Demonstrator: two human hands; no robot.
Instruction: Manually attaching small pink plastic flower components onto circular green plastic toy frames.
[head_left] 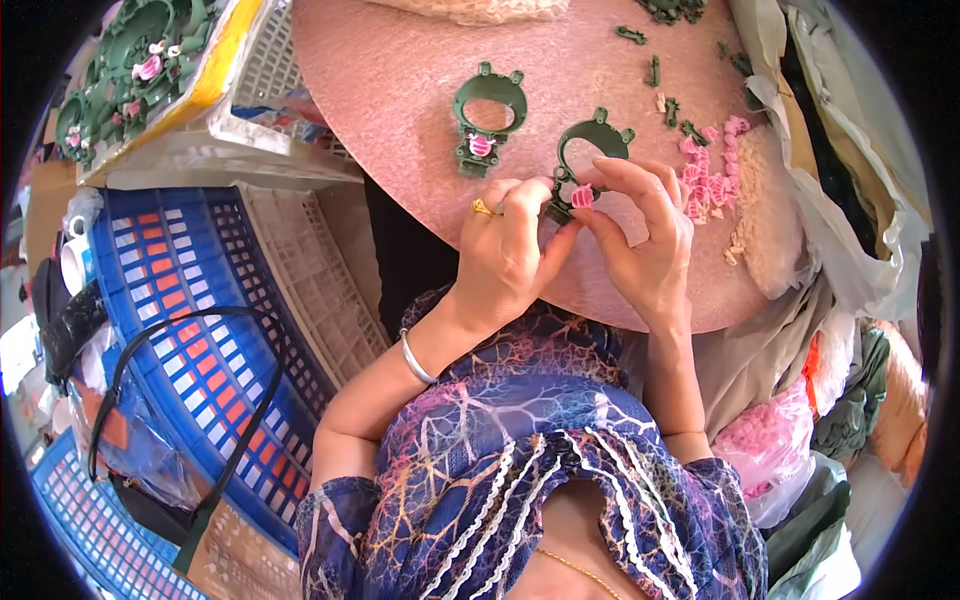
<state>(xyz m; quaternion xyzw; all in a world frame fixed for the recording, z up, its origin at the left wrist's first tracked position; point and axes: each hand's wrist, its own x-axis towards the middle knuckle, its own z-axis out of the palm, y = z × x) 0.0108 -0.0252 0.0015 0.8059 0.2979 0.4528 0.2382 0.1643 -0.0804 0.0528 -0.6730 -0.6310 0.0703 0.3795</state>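
Over the near part of the round table, I hold a green plastic ring-shaped part (pixel 597 132) with two small knobs on its rim and a ribbed pink piece (pixel 582 196) at its lower end. My left hand (pixel 500 245), wearing a yellow ring, grips the lower left side, fingers curled. The thumb and index finger of my right hand (pixel 650 230) close around the right side by the pink piece; exact fingertip contact is partly hidden. To the left lies a similar green part (pixel 490 95) with its own pink piece (pixel 482 146).
Pink pieces (pixel 712 180) lie in a cluster on the pinkish table (pixel 400 130), right of my hands, with small green pieces (pixel 672 110) behind them. A white crate (pixel 235 110) with green parts stands at far left, above a blue basket (pixel 170 300). Bags (pixel 770 440) fill the right.
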